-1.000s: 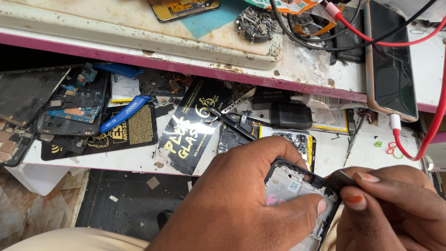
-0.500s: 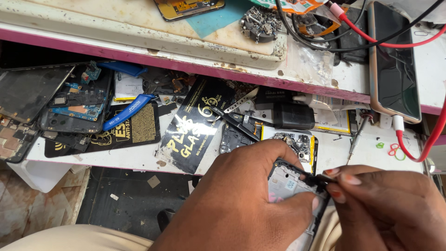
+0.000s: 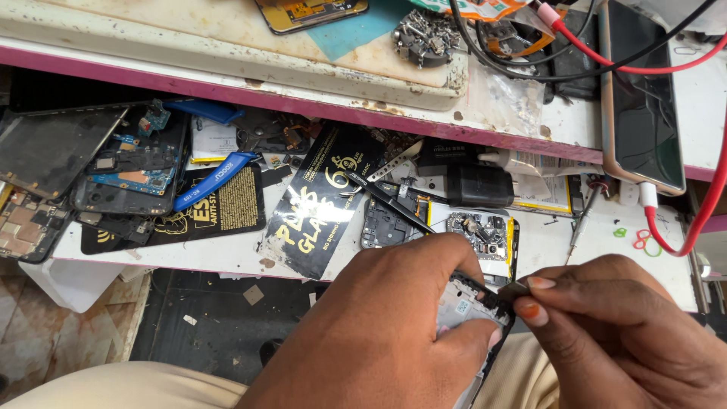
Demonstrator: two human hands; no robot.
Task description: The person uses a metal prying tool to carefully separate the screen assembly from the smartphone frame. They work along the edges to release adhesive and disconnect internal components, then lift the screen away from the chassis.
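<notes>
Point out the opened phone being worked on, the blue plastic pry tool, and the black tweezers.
Opened phone [image 3: 463,307], head view, exposed inner frame.
Blue plastic pry tool [image 3: 216,180], head view, mid-handle.
Black tweezers [image 3: 394,203], head view, mid-shaft.

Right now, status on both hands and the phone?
Left hand grips the opened phone. Right hand pinches a small dark part at its top edge. Tweezers lie on the shelf beyond, nothing blocking.

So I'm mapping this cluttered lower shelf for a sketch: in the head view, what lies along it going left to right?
Dark cracked phone screen panel → blue plastic pry tool → black glossy packet with gold lettering → black tweezers → black charger block → thin metal screwdriver.
</notes>
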